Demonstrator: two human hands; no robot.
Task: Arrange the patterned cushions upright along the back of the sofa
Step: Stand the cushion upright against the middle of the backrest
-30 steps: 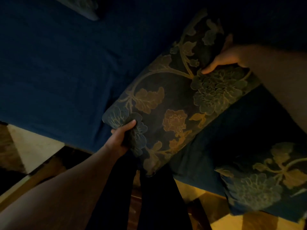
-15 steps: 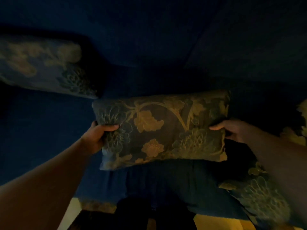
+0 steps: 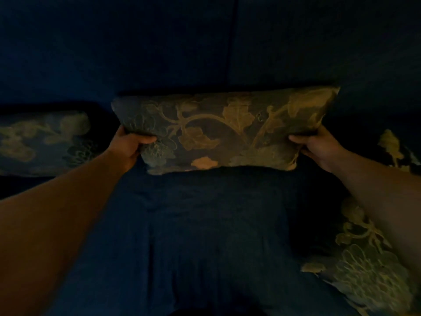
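A dark cushion with a gold and green floral pattern (image 3: 223,131) stands level against the blue sofa back (image 3: 205,46), its lower edge at the rear of the seat. My left hand (image 3: 128,144) grips its left end and my right hand (image 3: 316,144) grips its right end. A second patterned cushion (image 3: 45,142) stands upright against the sofa back at the left. A third patterned cushion (image 3: 369,270) lies flat on the seat at the lower right, partly hidden by my right forearm.
The dark blue sofa seat (image 3: 209,236) spreads out in front of me between my arms. A seam (image 3: 232,42) splits the backrest above the held cushion. The light is very dim.
Both hands carried the cushion from a tilted position near the seat's front edge back to the sofa back and levelled it. The view rose away from the floor.
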